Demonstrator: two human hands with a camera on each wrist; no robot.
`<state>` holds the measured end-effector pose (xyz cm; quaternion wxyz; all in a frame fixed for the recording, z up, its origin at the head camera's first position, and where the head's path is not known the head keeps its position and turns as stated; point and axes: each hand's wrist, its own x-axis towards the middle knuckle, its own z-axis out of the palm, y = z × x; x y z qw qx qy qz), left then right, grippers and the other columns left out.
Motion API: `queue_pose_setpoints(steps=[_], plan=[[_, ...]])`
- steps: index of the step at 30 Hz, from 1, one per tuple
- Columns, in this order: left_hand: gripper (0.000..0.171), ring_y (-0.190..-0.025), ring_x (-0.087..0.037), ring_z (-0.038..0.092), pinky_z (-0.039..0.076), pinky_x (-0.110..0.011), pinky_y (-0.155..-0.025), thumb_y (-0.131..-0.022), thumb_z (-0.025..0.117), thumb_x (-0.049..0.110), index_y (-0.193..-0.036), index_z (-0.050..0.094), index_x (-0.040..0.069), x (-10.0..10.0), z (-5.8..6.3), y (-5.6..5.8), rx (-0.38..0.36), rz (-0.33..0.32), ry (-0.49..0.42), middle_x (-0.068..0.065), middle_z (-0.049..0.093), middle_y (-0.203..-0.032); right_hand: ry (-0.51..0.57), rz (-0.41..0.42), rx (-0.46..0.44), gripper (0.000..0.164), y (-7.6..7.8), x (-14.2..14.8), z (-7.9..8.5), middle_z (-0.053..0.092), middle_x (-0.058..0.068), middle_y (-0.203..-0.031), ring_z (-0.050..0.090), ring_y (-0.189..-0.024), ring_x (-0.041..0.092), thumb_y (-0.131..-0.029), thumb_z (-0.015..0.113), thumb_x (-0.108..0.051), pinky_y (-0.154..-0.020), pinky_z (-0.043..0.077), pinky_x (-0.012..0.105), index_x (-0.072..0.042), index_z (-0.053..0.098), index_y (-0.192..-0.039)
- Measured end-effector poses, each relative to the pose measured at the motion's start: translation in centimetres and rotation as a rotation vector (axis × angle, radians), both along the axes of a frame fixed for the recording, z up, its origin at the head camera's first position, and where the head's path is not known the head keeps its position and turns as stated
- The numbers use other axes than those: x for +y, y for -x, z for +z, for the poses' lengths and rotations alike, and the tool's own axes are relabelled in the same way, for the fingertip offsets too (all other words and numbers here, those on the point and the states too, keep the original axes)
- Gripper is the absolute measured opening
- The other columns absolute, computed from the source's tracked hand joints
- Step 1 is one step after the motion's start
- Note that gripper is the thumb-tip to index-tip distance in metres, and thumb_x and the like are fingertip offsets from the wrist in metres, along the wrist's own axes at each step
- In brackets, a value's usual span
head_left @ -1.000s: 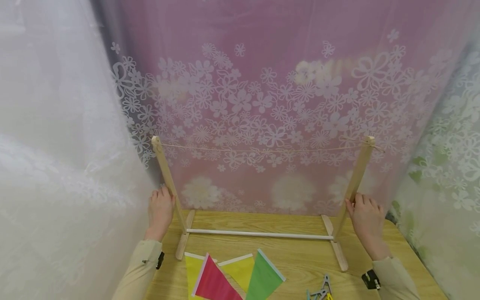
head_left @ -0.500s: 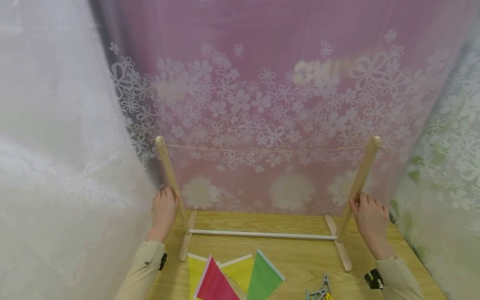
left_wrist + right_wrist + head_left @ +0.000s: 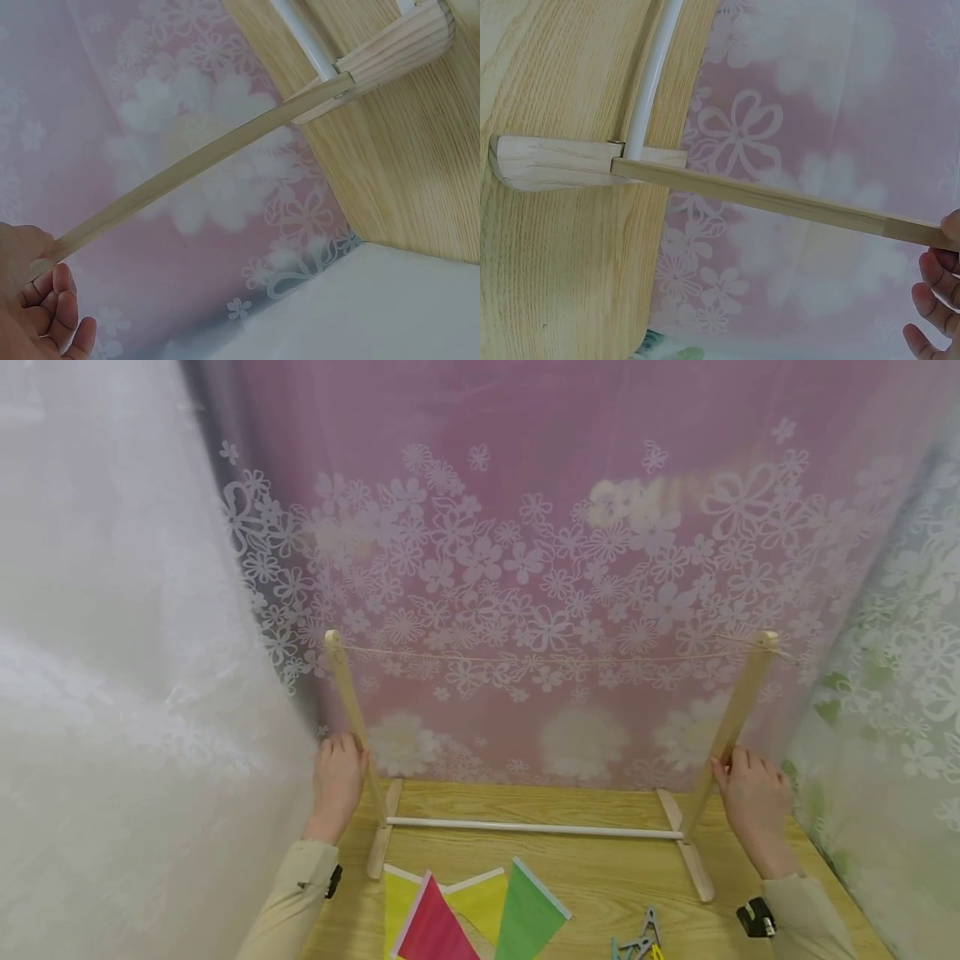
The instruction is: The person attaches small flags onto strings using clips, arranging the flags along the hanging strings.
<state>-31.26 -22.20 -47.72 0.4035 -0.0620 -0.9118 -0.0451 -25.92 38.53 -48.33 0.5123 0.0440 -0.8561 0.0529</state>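
A wooden stand with two upright posts spans the table, its feet joined by a white rod (image 3: 532, 828). A thin string (image 3: 525, 658) runs between the post tops, sagging slightly. My left hand (image 3: 337, 785) grips the left post (image 3: 347, 693) about halfway up, thumb and fingers at its edges in the left wrist view. On the other side, my right hand (image 3: 756, 802) pinches the right post (image 3: 742, 702) at a similar height. The left foot (image 3: 380, 852) comes right up to a yellow pennant (image 3: 397, 902); the right foot (image 3: 696, 870) rests on the tabletop.
In front of the stand lie a pink pennant (image 3: 435, 927), a second yellow pennant (image 3: 480, 902) and a green one (image 3: 528, 914). Several clothespins (image 3: 643, 943) are heaped at the front right. Flower-print curtains (image 3: 525, 568) enclose the wooden table (image 3: 600, 877).
Both hands have shifted the stand a little to the right, string and rod with it. The pink pennant and the left yellow one have slid slightly right; the green pennant has stayed put.
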Motion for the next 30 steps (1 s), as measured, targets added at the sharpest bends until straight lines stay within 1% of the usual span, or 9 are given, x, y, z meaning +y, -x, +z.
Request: queue_pose_setpoints(steps=[6, 8, 12, 16, 22, 25, 30], plan=[[0.036, -0.089, -0.045, 0.058, 0.052, -0.051, -0.081, -0.089, 0.079, 0.016, -0.099, 0.056, -0.01, 0.6, 0.0, 0.1, -0.002, -0.015, 0.021, -0.028, 0.063, -0.087, 0.028, -0.006, -0.03, 0.03, -0.1, 0.6, -0.1, 0.054, 0.021, -0.065, 0.05, -0.053, 0.042, -0.081, 0.082, -0.01, -0.047, 0.036, 0.056, 0.002, 0.054, -0.079], [0.035, -0.088, -0.045, 0.058, 0.051, -0.051, -0.081, -0.089, 0.079, 0.015, -0.099, 0.055, -0.01, 0.8, 0.0, 0.2, 0.002, -0.025, 0.013, -0.027, 0.062, -0.085, 0.028, -0.006, -0.037, 0.03, -0.2, 0.7, -0.1, 0.055, 0.021, -0.065, 0.05, -0.053, 0.042, -0.081, 0.083, -0.009, -0.047, 0.036, 0.056, 0.002, 0.054, -0.079], [0.035, -0.084, -0.044, 0.057, 0.051, -0.05, -0.073, -0.087, 0.08, 0.013, -0.097, 0.055, -0.009, 1.1, -0.1, 0.4, 0.015, -0.04, -0.009, -0.025, 0.061, -0.082, 0.029, -0.011, -0.039, 0.031, -0.2, 1.0, 0.0, 0.055, 0.021, -0.064, 0.051, -0.053, 0.043, -0.08, 0.083, -0.008, -0.046, 0.036, 0.055, 0.002, 0.054, -0.078], [0.033, -0.082, -0.042, 0.056, 0.049, -0.049, -0.069, -0.087, 0.08, 0.014, -0.095, 0.055, -0.007, 1.4, -0.1, 0.4, 0.017, -0.037, -0.017, -0.023, 0.061, -0.08, 0.043, -0.014, -0.044, 0.031, -0.1, 1.3, 0.0, 0.055, 0.021, -0.064, 0.051, -0.053, 0.043, -0.081, 0.083, -0.008, -0.045, 0.033, 0.053, 0.002, 0.053, -0.078], [0.031, -0.082, -0.041, 0.056, 0.049, -0.05, -0.071, -0.089, 0.079, 0.014, -0.093, 0.055, -0.005, 1.9, -0.1, 0.1, -0.008, -0.031, -0.027, -0.021, 0.06, -0.08, 0.04, -0.015, -0.027, 0.03, 0.1, 1.8, -0.1, 0.055, 0.022, -0.065, 0.052, -0.056, 0.046, -0.083, 0.081, -0.009, -0.046, 0.033, 0.055, 0.002, 0.053, -0.078], [0.032, -0.082, -0.042, 0.057, 0.05, -0.05, -0.073, -0.089, 0.079, 0.014, -0.094, 0.055, -0.006, 2.1, 0.0, -0.1, -0.014, -0.041, -0.021, -0.022, 0.059, -0.08, 0.041, -0.016, -0.027, 0.031, 0.1, 2.1, -0.2, 0.054, 0.022, -0.065, 0.051, -0.056, 0.047, -0.082, 0.08, -0.009, -0.046, 0.033, 0.055, 0.002, 0.052, -0.078], [0.032, -0.08, -0.039, 0.056, 0.05, -0.048, -0.073, -0.091, 0.078, 0.017, -0.094, 0.055, -0.004, 2.4, 0.1, -0.3, -0.018, -0.049, -0.007, -0.019, 0.058, -0.079, 0.038, -0.02, -0.031, 0.033, -0.1, 2.2, -0.1, 0.054, 0.023, -0.064, 0.051, -0.055, 0.046, -0.081, 0.081, -0.008, -0.044, 0.035, 0.056, 0.002, 0.051, -0.076]])
